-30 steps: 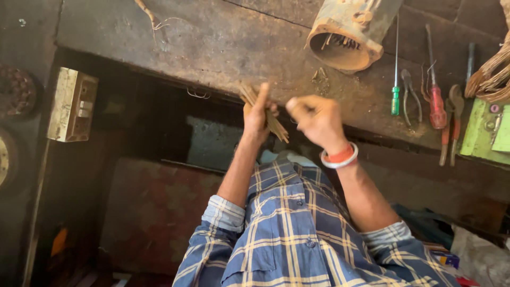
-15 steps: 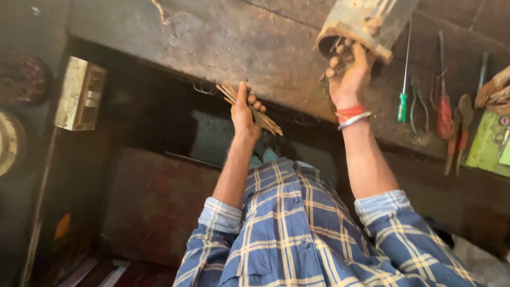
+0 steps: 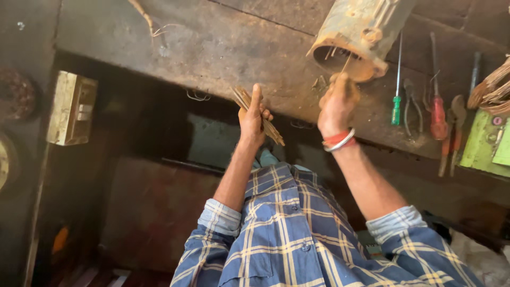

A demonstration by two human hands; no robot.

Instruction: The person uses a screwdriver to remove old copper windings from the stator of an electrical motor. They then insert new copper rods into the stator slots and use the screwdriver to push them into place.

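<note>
My left hand (image 3: 254,118) is closed around a bundle of thin brown strips (image 3: 265,125) that fan out above and below the fist, just off the front edge of the worn workbench (image 3: 228,48). To its right, my right hand (image 3: 338,102), with a red and a white bangle on the wrist, pinches one thin strip (image 3: 348,64). That strip runs up into the open mouth of a rusty cylindrical motor housing (image 3: 361,37), which lies on its side on the bench.
Right of the housing lie a green-handled screwdriver (image 3: 396,109), pliers (image 3: 411,98), a red-handled screwdriver (image 3: 438,118) and more hand tools (image 3: 456,133). A green box (image 3: 483,143) and a wire coil (image 3: 496,87) sit at the far right. A cream box (image 3: 71,109) hangs at the left.
My right hand left the bundle, reached up into the housing's mouth, and has now drawn back a little with one strip pinched. My left hand kept holding the bundle.
</note>
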